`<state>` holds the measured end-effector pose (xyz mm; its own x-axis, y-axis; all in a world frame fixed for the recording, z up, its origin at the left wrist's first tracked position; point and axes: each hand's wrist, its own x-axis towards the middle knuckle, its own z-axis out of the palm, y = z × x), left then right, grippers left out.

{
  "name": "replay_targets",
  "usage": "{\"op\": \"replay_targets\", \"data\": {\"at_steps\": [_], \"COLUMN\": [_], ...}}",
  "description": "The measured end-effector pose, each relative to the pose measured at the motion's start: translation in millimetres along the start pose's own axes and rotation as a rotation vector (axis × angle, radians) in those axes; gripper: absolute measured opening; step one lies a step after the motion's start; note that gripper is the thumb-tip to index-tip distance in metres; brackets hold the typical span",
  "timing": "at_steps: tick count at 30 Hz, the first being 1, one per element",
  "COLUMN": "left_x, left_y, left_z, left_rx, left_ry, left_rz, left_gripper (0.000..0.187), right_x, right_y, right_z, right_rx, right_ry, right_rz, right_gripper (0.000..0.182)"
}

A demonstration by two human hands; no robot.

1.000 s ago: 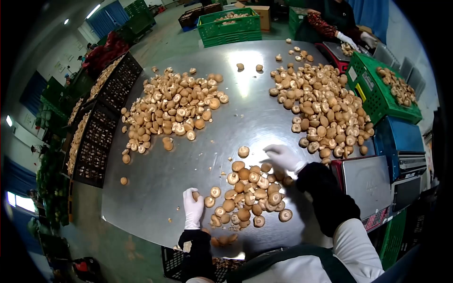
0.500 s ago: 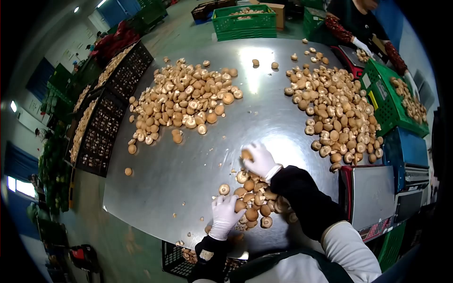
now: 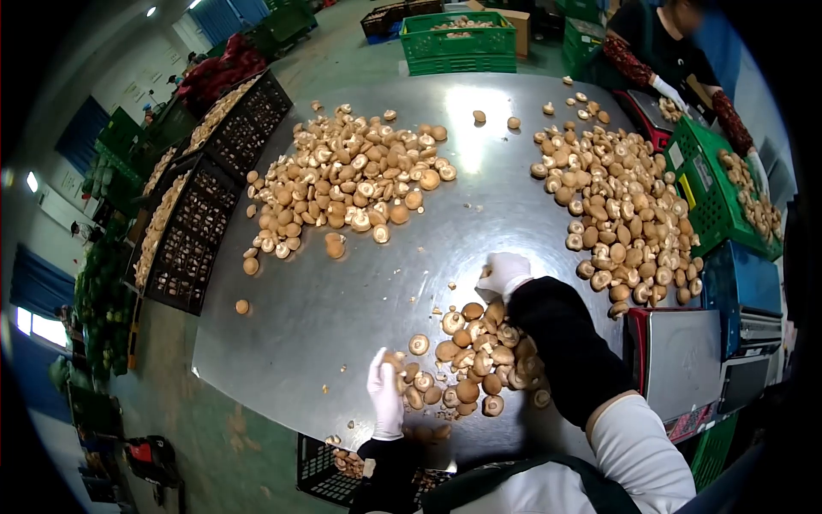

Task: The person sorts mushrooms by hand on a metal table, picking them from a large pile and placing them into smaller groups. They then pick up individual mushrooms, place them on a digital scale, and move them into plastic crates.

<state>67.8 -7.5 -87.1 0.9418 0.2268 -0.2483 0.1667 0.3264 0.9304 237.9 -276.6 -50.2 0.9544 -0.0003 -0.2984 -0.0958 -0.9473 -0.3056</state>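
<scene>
Both my hands wear white gloves. My left hand [image 3: 386, 394] is at the left edge of a small mushroom pile [image 3: 479, 355], its fingers closed round a brown mushroom [image 3: 395, 360]. Above the same pile, my right hand [image 3: 505, 274] is curled with its fingertips down; a bit of brown shows at them, probably a mushroom, mostly hidden. The pile lies on the metal table [image 3: 282, 360] close to my body, caps and stems mixed, with crumbs around it.
Larger mushroom heaps lie at the back left [image 3: 342, 176] and right [image 3: 629, 206]. Black crates [image 3: 193, 231] stand left, a green crate [image 3: 706, 180] and a scale [image 3: 682, 351] right. A co-worker [image 3: 659, 51] handles mushrooms at the back right. A black crate [image 3: 321, 471] sits below the near edge.
My left hand has moved off the pile's mushrooms to its left side and now grips one. My right hand has shifted right. The view has turned slightly.
</scene>
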Motion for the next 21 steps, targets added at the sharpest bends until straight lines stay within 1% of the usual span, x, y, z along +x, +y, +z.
{"op": "replay_targets", "data": {"at_steps": [1,2,3,4,5,6,7,8,10,12,13,14,15,16,17,18,20,21], "left_x": [-4,-6,-7,-8,-10,-13,-15,-18,-26,-32,-32,-36,-43,-49,-56,-66,-71,-73], "left_y": [15,26,27,27,27,27,26,26,34,39,33,29,25,23,28,35,18,14], "left_z": [6,9,4,-2,-7,-11,-12,-9,4,19,22,28,36,45,58,69,74,73], "left_rx": [-0.2,-0.402,-0.406,-0.57,-0.733,-0.737,-0.794,-0.848,-0.859,-0.717,-0.711,-0.71,-0.34,0.028,0.408,0.509,0.85,0.86], "left_ry": [0.075,0.153,0.168,0.076,-0.018,-0.004,-0.12,-0.241,-0.272,-0.305,-0.405,-0.418,-0.445,-0.462,-0.527,-0.631,-0.674,-0.703], "left_rz": [-0.138,-0.272,-0.263,-0.337,-0.408,-0.399,-0.421,-0.446,-0.465,-0.44,-0.404,-0.416,-0.236,-0.048,0.247,0.225,0.512,0.526], "left_gripper": [0.038,0.041,0.041,0.042,0.044,0.044,0.043,0.042,0.042,0.04,0.04,0.04,0.04,0.042,0.044,0.047,0.052,0.058], "right_x": [0,-4,-12,-24,-41,-55,-55,-85,-108,-141,-160,-172,-184,-193,-196,-207,-211,-213], "right_y": [13,22,30,31,24,20,35,18,40,23,11,3,-5,-6,-9,-12,-4,4], "right_z": [0,2,4,-1,-16,-25,-9,-22,6,23,21,22,24,29,40,44,78,81], "right_rx": [0.124,0.264,0.48,0.696,0.868,1.039,1.227,1.27,1.479,2.081,2.062,2.091,2.115,2.186,2.313,2.277,2.92,2.926], "right_ry": [-0.02,0.073,0.125,0.173,0.115,0.055,-0.048,0.024,-0.217,-0.604,-0.661,-0.744,-0.827,-0.941,-1.109,-0.997,-1.216,-1.211], "right_rz": [-0.009,0.015,0.009,0.003,-0.001,0.0,-0.036,0.014,-0.12,0.117,0.17,0.178,0.187,0.148,-0.002,0.001,0.124,0.117], "right_gripper": [0.047,0.046,0.04,0.034,0.029,0.025,0.021,0.029,0.049,0.072,0.078,0.082,0.088,0.09,0.09,0.091,0.092,0.092]}}
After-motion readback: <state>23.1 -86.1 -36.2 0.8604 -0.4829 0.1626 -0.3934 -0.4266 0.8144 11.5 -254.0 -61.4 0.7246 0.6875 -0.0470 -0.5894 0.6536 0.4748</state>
